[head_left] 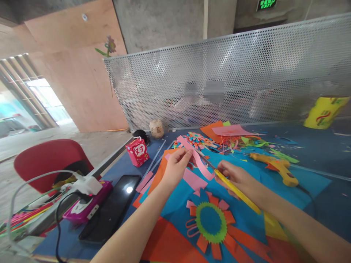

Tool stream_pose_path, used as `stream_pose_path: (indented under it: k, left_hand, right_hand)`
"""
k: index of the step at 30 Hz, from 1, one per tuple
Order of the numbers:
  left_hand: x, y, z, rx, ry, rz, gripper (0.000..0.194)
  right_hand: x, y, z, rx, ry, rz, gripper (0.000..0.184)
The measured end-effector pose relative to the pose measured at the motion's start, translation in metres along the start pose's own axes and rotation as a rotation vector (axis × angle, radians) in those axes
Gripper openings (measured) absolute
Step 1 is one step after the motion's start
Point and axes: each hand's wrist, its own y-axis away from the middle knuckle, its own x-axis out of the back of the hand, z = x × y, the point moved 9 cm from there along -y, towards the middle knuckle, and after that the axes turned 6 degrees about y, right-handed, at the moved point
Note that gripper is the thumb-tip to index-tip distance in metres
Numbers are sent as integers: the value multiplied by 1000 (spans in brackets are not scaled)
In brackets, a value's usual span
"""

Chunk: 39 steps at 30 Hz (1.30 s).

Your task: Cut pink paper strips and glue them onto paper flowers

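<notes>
My left hand [179, 164] pinches a strip of pink paper [203, 168] above the blue sheets. In my right hand [233, 175] is a pair of scissors with yellow handles [233, 188], its blades reaching toward the pink strip beside my left fingertips. Whether the blades touch the paper I cannot tell. Below both hands lies a paper flower [211, 221] with a blue centre, a green fringed ring and orange and pink petals. Cut pink pieces [194, 179] rest on the blue sheet [175, 201].
A yellow glue gun [275, 168] lies at right, near paper scraps [241, 142]. To the left are a black phone [112, 208], a purple power strip [87, 204] with plugs and cables, and a red box [137, 151]. A perforated metal screen [233, 73] stands behind.
</notes>
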Motion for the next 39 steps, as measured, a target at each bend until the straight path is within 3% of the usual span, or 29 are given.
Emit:
stream_pose_path:
  k: [22, 39]
  left_hand:
    - [-13, 5, -11, 96, 25, -84, 27]
    - [-19, 7, -18, 144, 16, -151, 27]
  right_hand:
    - [-6, 2, -5, 2, -87, -55, 26]
    - [-1, 2, -7, 8, -97, -19, 27]
